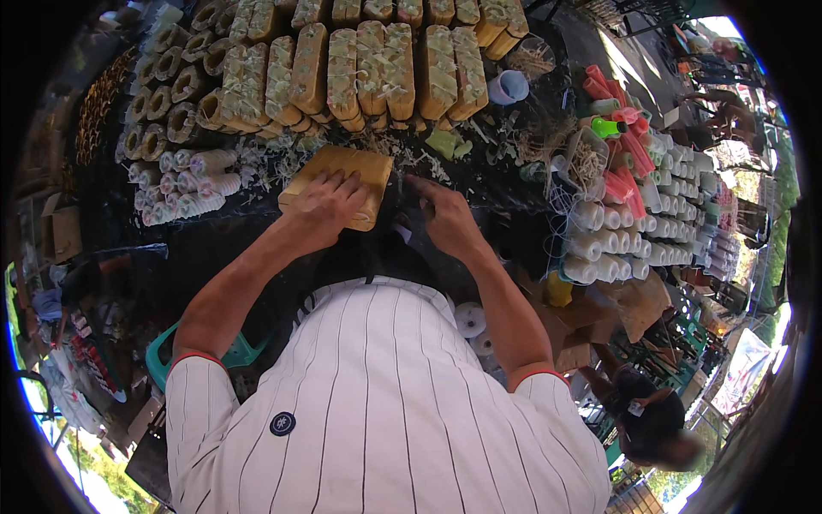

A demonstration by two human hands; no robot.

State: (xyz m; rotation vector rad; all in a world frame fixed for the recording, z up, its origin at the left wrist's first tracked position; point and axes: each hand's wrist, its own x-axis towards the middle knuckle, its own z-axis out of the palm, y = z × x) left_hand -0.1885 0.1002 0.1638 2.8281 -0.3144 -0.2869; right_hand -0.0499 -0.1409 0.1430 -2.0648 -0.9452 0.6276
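Note:
My left hand [327, 211] lies across a flat yellow-brown paper-wrapped block [347, 160], fingers on its top face, gripping it against the dark table edge. Just right of the block is my right hand [447, 218]. Its index finger reaches toward the block's right end and the other fingers curl under, closed. What they hold, if anything, is too small to make out. Behind the block stand rows of similar long yellow-brown blocks [309, 73], with pale greenish scraps stuck on their tops. Shredded paper bits [419, 158] litter the table around the block.
Hollow brown tubes [169, 64] and white wrapped rolls [201, 182] are stacked at left. On the right are a tray of sticks [587, 164], pink rolls [632, 150] and white spools [599, 244]. A pale cup [509, 87] stands behind. Another person [646, 407] is at lower right.

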